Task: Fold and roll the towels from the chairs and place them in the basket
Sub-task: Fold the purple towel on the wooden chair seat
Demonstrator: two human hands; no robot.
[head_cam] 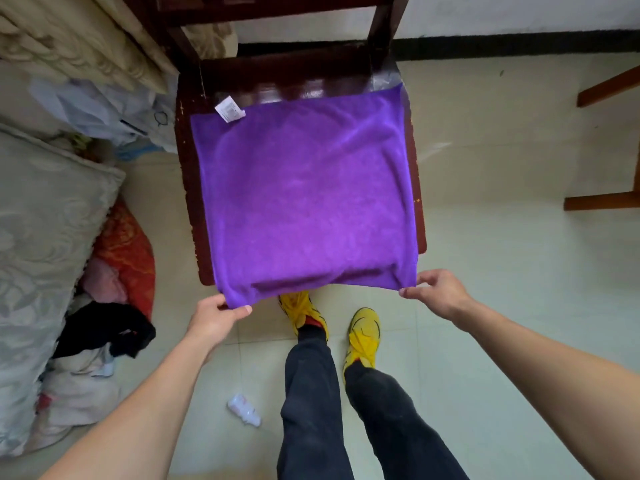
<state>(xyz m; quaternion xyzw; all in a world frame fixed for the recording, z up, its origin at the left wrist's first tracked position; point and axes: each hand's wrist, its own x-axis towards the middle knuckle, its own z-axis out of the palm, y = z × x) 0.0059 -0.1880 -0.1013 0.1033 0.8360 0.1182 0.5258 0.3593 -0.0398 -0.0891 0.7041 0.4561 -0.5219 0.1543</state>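
Purple towel (pixel 304 188) flat on chair (pixel 188 188); left hand (pixel 216 315), right hand (pixel 438 294) pinching near corners. Folding barely begun; rolling, basket remain.

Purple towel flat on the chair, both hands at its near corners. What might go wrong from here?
1. The left hand and right hand pinch only corner tips of the purple towel; a slip could drop that edge onto the floor.
2. The far edge lies unheld on the chair, so it may drag and fold unevenly.
3. A small white bottle lies on the floor near the yellow shoes; a step back might hit it.
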